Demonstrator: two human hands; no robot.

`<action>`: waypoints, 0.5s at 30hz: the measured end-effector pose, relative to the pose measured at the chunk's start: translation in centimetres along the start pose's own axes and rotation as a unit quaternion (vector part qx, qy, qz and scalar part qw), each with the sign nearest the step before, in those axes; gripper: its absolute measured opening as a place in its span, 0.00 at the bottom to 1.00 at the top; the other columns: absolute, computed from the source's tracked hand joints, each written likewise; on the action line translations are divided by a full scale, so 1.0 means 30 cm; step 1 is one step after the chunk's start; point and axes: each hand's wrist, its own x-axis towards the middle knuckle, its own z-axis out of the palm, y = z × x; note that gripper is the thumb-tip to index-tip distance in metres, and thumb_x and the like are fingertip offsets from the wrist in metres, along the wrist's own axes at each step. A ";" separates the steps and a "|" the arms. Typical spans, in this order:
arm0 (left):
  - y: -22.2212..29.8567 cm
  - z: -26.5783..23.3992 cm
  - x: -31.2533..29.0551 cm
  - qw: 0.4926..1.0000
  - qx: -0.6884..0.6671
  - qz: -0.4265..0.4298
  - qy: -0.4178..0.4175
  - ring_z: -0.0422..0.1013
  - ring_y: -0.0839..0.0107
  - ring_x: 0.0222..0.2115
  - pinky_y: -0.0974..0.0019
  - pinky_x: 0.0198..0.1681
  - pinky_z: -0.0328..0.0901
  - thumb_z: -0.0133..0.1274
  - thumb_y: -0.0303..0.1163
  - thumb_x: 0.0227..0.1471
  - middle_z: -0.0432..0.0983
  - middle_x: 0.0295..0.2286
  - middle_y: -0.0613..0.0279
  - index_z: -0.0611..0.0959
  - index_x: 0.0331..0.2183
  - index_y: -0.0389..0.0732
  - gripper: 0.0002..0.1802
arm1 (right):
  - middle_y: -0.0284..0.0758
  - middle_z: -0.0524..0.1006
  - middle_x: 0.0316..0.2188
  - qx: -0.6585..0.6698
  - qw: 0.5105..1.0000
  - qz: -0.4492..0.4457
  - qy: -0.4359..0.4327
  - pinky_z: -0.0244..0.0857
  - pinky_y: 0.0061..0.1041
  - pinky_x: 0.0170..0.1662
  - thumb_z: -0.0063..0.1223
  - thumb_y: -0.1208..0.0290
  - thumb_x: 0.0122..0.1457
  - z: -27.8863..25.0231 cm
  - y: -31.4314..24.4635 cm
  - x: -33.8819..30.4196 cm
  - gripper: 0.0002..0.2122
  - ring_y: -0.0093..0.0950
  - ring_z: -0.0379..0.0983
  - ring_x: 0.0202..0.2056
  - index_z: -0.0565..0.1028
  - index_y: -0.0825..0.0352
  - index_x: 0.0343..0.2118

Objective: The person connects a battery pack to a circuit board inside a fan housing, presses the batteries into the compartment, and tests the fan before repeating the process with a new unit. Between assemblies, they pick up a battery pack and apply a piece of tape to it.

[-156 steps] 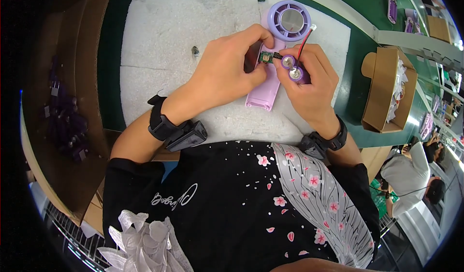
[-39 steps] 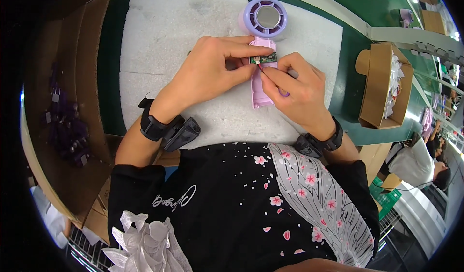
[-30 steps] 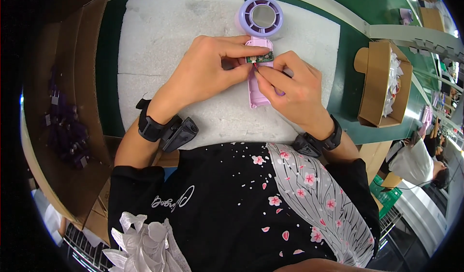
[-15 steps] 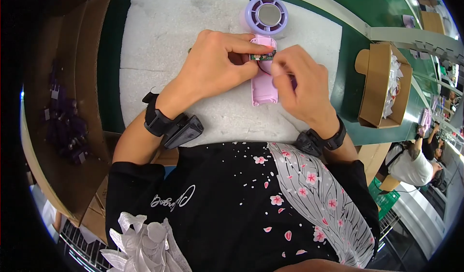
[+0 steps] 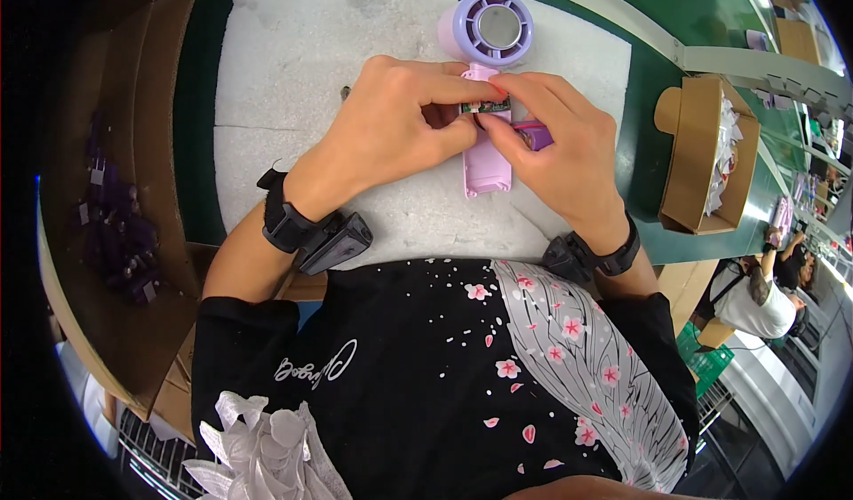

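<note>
A handheld fan with a round lilac head lies on the white foam sheet, its opened pink handle shell pointing toward me. Inside the shell sits a small green circuit board, with a dark wire at its lower edge. My left hand holds the handle from the left, index finger and thumb closed at the board. From the right, my right hand pinches at the board's right end. A purple cylinder, likely a battery, shows beneath its palm, partly hidden.
The foam sheet covers a green bench. On the left stands a large cardboard box with purple parts inside. A smaller carton at right holds white pieces. Another person sits far right.
My right hand has moved up and left, its fingertips now pressing at the board beside my left fingers. More of the purple cylinder shows. My left hand has barely moved.
</note>
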 end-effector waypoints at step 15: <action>0.002 -0.023 0.010 0.998 0.016 -0.034 -0.058 0.77 0.67 0.27 0.70 0.30 0.69 0.52 0.21 0.38 0.81 0.32 0.48 0.85 0.37 0.38 0.19 | 0.34 0.79 0.34 0.024 0.998 -0.020 0.048 0.72 0.21 0.32 0.66 0.77 0.41 0.021 0.025 0.005 0.14 0.26 0.77 0.29 0.79 0.65 0.35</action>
